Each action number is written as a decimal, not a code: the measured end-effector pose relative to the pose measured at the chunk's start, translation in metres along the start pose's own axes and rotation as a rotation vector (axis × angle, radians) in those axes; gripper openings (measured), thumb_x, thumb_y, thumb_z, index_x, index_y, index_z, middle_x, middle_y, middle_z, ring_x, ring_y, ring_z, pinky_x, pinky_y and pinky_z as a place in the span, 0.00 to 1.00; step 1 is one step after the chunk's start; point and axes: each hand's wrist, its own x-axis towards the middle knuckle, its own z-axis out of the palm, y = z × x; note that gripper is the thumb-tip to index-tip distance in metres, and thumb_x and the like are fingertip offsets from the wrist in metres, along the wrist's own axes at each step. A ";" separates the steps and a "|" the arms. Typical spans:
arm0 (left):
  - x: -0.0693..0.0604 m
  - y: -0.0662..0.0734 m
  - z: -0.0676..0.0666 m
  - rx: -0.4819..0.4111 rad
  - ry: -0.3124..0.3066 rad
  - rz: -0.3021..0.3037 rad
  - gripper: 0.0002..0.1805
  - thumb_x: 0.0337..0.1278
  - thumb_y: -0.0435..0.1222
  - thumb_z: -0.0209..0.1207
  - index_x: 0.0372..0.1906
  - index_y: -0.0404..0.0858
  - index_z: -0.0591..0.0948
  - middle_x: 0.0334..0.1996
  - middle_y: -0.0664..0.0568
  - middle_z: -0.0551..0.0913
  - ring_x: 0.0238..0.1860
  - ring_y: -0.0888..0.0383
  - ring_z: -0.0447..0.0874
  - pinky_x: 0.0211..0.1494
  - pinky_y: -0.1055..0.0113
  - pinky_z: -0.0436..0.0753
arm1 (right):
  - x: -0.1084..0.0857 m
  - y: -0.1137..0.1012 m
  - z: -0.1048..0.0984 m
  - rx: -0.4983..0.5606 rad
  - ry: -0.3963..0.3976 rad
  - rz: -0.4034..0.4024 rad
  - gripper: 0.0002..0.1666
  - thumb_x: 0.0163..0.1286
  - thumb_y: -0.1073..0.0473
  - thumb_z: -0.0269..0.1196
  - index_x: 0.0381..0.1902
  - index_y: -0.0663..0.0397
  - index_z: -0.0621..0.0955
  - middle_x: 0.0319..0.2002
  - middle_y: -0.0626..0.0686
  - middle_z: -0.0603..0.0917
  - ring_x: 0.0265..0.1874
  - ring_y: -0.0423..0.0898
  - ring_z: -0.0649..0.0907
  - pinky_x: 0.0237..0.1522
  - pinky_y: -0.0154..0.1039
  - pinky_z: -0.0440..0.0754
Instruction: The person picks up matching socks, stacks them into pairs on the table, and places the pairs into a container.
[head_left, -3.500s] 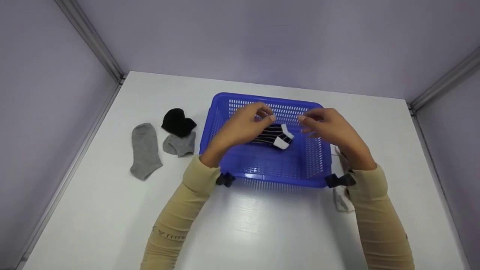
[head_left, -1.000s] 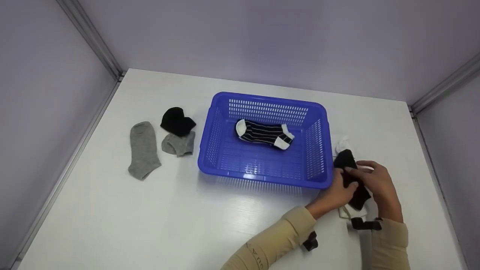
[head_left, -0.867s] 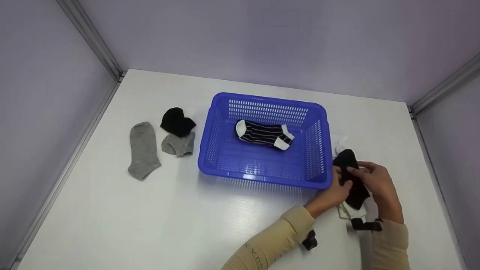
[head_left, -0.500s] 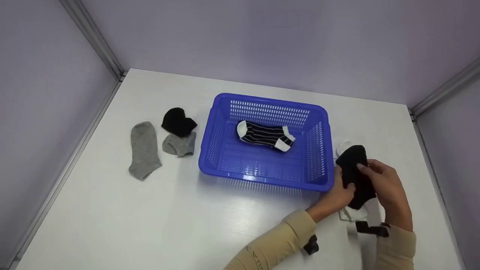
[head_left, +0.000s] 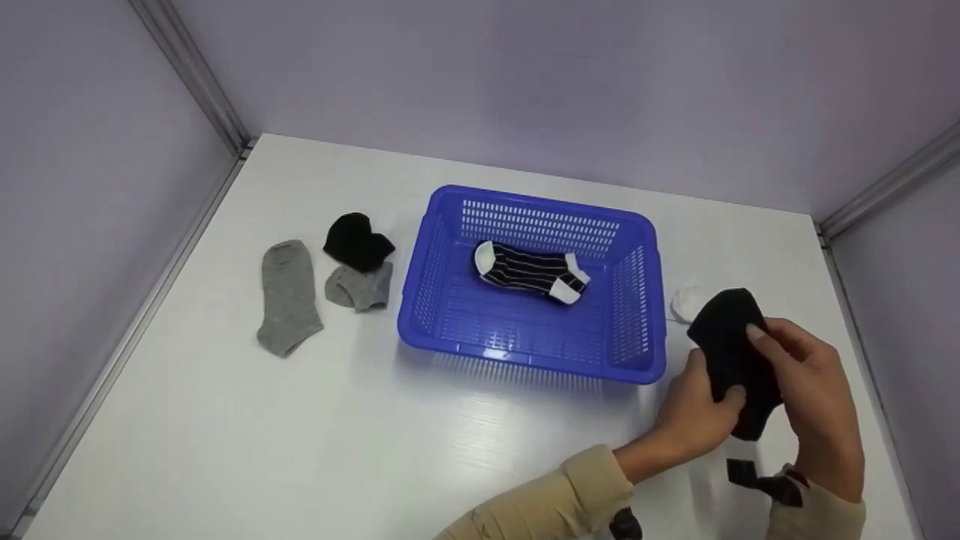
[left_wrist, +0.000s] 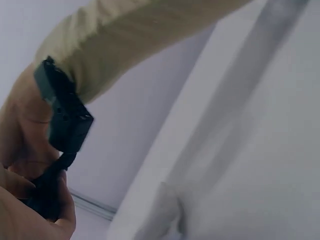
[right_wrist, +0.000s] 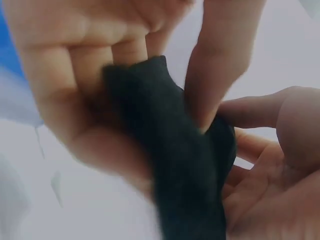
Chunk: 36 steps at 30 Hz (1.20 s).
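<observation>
A black ankle sock (head_left: 735, 360) is held up off the table, right of the blue basket (head_left: 525, 361). My left hand (head_left: 696, 414) pinches its lower left side, thumb on top. My right hand (head_left: 817, 386) grips the opposite edge, thumb pressed on the fabric. In the right wrist view the dark sock (right_wrist: 175, 150) hangs between the fingers of both hands, blurred. Just beyond the held sock lies a white sock (head_left: 685, 304), partly covered. Inside the basket rests a black-and-white striped pair of socks (head_left: 529, 271), laid flat.
Left of the basket, a black sock (head_left: 356, 241) overlaps a crumpled grey sock (head_left: 364, 288), beside a flat grey sock (head_left: 289, 298). A pale wall (head_left: 540, 90) bounds the white table (head_left: 300, 435) at the back, with more walls on both sides.
Over the basket at first, both hands moved right and took hold of the black sock. During the last second they lifted it and carried it slightly rightward, away from the white sock.
</observation>
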 end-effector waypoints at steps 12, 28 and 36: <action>-0.042 0.012 -0.090 -0.137 -0.181 -0.001 0.26 0.72 0.40 0.63 0.71 0.44 0.73 0.58 0.55 0.86 0.51 0.72 0.85 0.54 0.76 0.82 | -0.027 -0.020 0.050 0.010 -0.110 -0.135 0.17 0.80 0.61 0.60 0.55 0.72 0.82 0.43 0.50 0.89 0.39 0.42 0.88 0.40 0.36 0.88; -0.087 -0.037 -0.160 -0.170 -0.209 -0.114 0.30 0.74 0.41 0.61 0.76 0.46 0.70 0.62 0.48 0.86 0.56 0.61 0.89 0.58 0.67 0.86 | -0.050 0.015 0.116 0.027 -0.404 0.039 0.23 0.81 0.58 0.60 0.64 0.70 0.78 0.48 0.45 0.91 0.45 0.44 0.91 0.44 0.43 0.91; -0.109 -0.071 -0.187 0.107 -0.273 -0.136 0.29 0.71 0.42 0.62 0.75 0.47 0.72 0.63 0.50 0.86 0.59 0.60 0.86 0.65 0.63 0.81 | -0.054 0.051 0.140 0.061 -0.580 0.175 0.30 0.79 0.54 0.63 0.67 0.72 0.74 0.51 0.56 0.91 0.46 0.49 0.91 0.48 0.45 0.90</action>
